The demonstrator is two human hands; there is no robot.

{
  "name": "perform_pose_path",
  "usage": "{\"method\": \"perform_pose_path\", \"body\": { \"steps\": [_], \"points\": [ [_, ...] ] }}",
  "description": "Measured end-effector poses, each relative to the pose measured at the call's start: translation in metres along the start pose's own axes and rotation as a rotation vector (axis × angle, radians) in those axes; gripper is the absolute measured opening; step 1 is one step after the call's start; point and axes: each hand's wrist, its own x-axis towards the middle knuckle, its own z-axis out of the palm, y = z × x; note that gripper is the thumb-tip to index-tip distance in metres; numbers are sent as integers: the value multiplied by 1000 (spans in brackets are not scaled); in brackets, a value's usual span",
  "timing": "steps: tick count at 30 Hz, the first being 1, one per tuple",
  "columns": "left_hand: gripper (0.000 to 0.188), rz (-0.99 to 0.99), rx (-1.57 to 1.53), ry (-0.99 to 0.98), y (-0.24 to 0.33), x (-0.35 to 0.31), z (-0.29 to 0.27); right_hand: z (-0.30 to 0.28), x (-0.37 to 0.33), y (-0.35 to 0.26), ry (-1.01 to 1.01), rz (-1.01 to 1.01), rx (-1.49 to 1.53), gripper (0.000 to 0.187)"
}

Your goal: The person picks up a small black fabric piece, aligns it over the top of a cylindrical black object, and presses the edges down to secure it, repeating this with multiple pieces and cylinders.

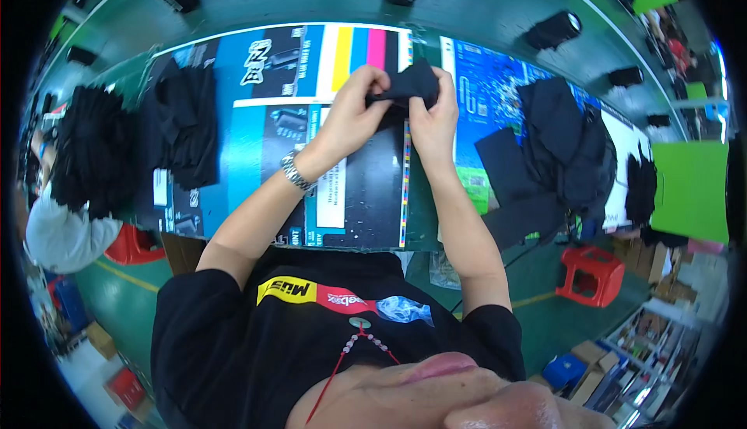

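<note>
Over far half of worktable point(424, 215), black cloth point(416, 80) sits between both hands, touching each. Lies just right of left hand point(359, 110), just left of right hand point(436, 114); neither clearly nearer. Left fingers pinch left end; right thumb and fingers hold right end. Long axis roughly side to side, far edge peaking. Looks matte, plain, folded; underside hidden. Cloth stack point(180, 125) well left, cloth heap point(554, 129) well right.

Looks steeply down from the head point(467, 394), as the left one of a pair. Passes near over the chest point(311, 351), reaches the hands point(350, 117) close above the table point(422, 219), and spreads by fisheye to the floor point(545, 332), bending straight edges near the rim.
</note>
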Motion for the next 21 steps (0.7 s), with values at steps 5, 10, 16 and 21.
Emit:
{"method": "perform_pose_path", "body": {
  "steps": [5,10,16,21],
  "points": [
    [31,239,653,207,4,8,-4,-17,12,-21,355,-230,-194,33],
    [13,-193,-80,224,-12,20,-12,-27,3,-34,147,-131,-157,25],
    [25,-301,-1087,33,-14,19,-21,-5,1,-14,-129,-4,29,19],
    [34,-608,-1518,-175,-40,10,-2,-13,15,13,-125,471,876,19]
  ]
}}
